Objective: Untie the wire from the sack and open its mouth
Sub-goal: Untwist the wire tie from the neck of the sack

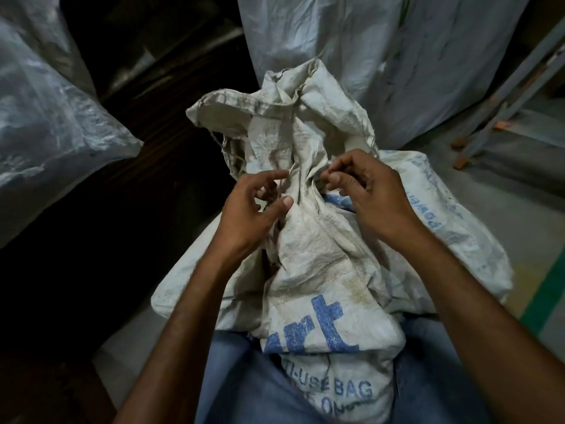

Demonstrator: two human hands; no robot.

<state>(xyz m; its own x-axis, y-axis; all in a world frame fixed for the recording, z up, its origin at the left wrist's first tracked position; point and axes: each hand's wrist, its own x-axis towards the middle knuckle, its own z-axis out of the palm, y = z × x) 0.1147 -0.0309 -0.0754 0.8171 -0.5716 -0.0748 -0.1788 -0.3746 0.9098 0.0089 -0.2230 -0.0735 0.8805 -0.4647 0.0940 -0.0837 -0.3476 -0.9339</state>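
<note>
A dirty white woven sack [318,264] with blue print leans between my knees, its neck bunched and cinched tight at the middle. Above the cinch the loose mouth fabric [275,117] flops open in folds. A thin wire or string [290,175] runs at the cinched neck, hard to make out. My left hand [253,209] sits on the left of the neck, thumb pressed on the fabric and fingers curled near the wire. On the right side of the neck, my right hand [367,191] pinches something thin with thumb and forefinger.
A large clear plastic bag [52,117] lies at the left. Tall pale sacks [397,56] stand behind. A metal frame with orange feet [495,117] stands at the right on a grey floor with a green stripe [547,295]. Dark space fills the back left.
</note>
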